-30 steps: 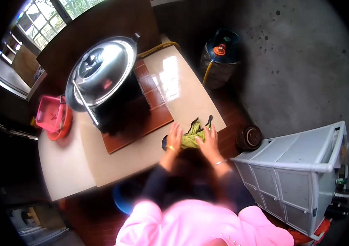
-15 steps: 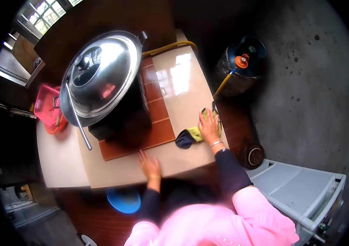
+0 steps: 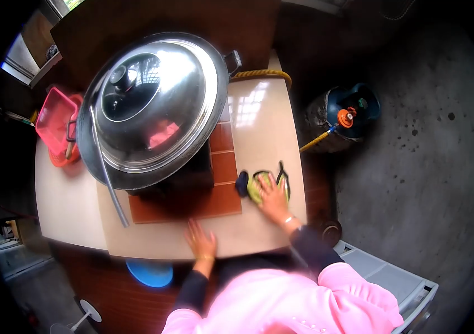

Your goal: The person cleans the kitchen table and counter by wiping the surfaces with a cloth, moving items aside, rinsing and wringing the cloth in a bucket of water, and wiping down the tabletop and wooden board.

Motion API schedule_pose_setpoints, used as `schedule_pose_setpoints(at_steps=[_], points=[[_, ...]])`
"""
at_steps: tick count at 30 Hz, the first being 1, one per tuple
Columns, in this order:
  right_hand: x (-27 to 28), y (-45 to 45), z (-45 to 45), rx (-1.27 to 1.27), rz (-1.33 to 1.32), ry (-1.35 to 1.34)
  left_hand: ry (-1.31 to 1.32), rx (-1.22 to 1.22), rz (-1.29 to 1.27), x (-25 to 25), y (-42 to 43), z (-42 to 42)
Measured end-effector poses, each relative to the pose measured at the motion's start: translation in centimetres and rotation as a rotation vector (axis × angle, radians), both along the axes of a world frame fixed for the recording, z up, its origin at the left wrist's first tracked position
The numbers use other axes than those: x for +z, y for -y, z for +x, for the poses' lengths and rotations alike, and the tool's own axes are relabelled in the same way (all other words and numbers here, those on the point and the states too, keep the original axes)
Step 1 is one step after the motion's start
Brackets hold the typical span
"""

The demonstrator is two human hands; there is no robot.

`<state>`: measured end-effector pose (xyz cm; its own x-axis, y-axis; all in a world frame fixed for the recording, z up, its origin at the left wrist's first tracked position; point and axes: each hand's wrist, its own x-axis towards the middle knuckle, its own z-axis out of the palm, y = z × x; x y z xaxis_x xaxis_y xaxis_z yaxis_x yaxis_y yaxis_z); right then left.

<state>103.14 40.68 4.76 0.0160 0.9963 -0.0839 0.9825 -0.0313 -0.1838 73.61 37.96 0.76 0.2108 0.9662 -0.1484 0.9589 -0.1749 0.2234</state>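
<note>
My right hand (image 3: 274,201) lies flat with its fingers apart on a yellow-green and dark cloth (image 3: 255,195), pressing it against the cream tabletop right of the brown tiles. Part of the cloth is hidden beneath the palm, and a dark strap-like end sticks up beyond the fingers. At the table's front edge, my left hand (image 3: 200,242) rests open near the brown tiles (image 3: 187,212), holding nothing. Beyond both hands stands a large wok (image 3: 153,181) with a shiny domed lid (image 3: 184,106) on it. A metal rod (image 3: 109,183) leans down the wok's left side.
A pink basket (image 3: 57,118) sits left of the wok. Behind runs a yellow hose (image 3: 259,72). A gas cylinder (image 3: 354,122) with an orange regulator (image 3: 346,117) stands right of the table. Below the front edge are a blue basin (image 3: 150,274) and a white-framed rack (image 3: 382,270).
My right hand has slid the cloth leftward from the table's right edge, closer to the tiles, and the cloth looks more bunched. My left hand stays by the front edge. The camera view has shifted.
</note>
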Motion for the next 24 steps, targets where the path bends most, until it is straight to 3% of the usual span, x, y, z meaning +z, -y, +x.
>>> schedule_pose_setpoints(at_steps=[4, 6, 12, 14, 17, 19, 21, 24], points=[[-1.1, -11.0, 5.1, -0.31, 0.07, 0.106, -0.013, 0.025, -0.03, -0.2, 0.0, 0.1], [-0.6, -15.4, 7.0, -0.344, -0.065, 0.141, -0.029, 0.013, -0.007, -0.3, 0.0, 0.0], [0.1, -21.6, 8.5, -0.344, -0.014, 0.101, 0.039, 0.045, -0.014, 0.0, 0.0, 0.2], [0.6, -21.8, 8.7, -0.223, -0.042, 0.114, 0.022, 0.064, -0.008, 0.0, 0.2, 0.2], [-0.5, -19.0, 9.6, 0.111, 0.132, 0.007, -0.055, 0.147, 0.017, -0.6, 1.0, 1.9], [0.6, -15.1, 9.2, 0.361, 0.076, -0.009, -0.132, 0.215, 0.026, -0.9, 1.5, 3.9], [1.1, -10.2, 8.4, 0.554, 0.002, -0.113, -0.126, 0.441, 0.016, -0.8, 2.1, 7.1], [0.7, -3.8, 8.7, 0.843, 0.08, -0.225, -0.117, 0.402, 0.065, -0.2, 1.9, 7.6]])
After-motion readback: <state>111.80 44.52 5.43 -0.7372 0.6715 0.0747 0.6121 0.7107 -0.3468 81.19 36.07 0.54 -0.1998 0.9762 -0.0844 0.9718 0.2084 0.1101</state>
